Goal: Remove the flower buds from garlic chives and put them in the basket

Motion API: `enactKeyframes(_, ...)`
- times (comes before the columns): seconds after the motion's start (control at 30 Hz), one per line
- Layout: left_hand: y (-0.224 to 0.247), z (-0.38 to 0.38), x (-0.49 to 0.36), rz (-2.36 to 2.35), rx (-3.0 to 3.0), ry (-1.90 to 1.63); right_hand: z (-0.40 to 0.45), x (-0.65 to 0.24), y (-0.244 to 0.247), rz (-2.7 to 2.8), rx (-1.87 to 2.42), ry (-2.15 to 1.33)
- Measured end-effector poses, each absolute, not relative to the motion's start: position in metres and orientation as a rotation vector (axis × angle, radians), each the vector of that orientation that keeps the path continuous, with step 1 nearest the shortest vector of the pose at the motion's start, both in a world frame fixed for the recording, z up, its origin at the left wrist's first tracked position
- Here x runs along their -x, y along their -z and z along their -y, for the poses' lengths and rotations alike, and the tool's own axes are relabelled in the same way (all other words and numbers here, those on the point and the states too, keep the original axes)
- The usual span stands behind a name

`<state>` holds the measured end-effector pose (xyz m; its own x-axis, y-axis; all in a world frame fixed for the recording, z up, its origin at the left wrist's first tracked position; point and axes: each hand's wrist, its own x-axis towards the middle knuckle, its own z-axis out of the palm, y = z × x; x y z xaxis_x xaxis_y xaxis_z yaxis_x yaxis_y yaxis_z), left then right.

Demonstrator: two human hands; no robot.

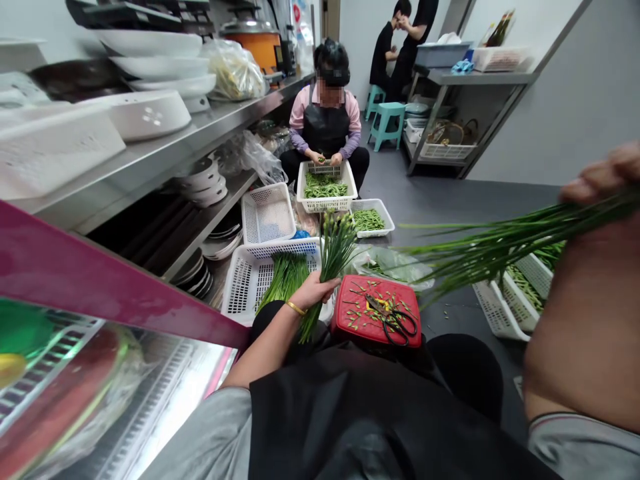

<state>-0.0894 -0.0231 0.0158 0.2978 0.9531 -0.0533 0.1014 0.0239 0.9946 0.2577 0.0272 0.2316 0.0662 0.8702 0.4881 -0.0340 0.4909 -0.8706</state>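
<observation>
My left hand (315,294), a gold bracelet at its wrist, is closed around an upright bunch of flowering chives (336,247), buds at the top. Raised at the far right, my right hand (603,177) grips another bunch of chives (500,243), whose thin stalks stretch left across the view. Between my knees stands a red box (350,310); scattered chive buds lie on its lid along with black-handled scissors (395,320). Beyond my left hand, more chives (285,280) lie in a white basket (235,293).
A person (327,113) opposite handles green pods over a white basket (323,205). A smaller pod basket (385,230) and a plastic bag (415,267) lie nearby. Stacked baskets (493,310) stand right. A steel shelf (200,127) and a pink-edged cabinet (100,260) border the left.
</observation>
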Motion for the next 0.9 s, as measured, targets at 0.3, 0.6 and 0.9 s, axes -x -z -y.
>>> enactKeyframes(0.3,-0.042,0.026,0.064,-0.795,-1.09,-1.005,-0.01,-0.135,-0.152,1.087,0.749,-1.464)
enactKeyframes(0.6,-0.057,0.02,0.065,-0.641,-1.048,-1.055,0.007,-0.096,-0.138,1.121,0.738,-1.7)
enactKeyframes(0.9,-0.047,0.018,0.071,-0.671,-1.075,-1.076,0.004,-0.108,-0.137,1.092,0.828,-1.415)
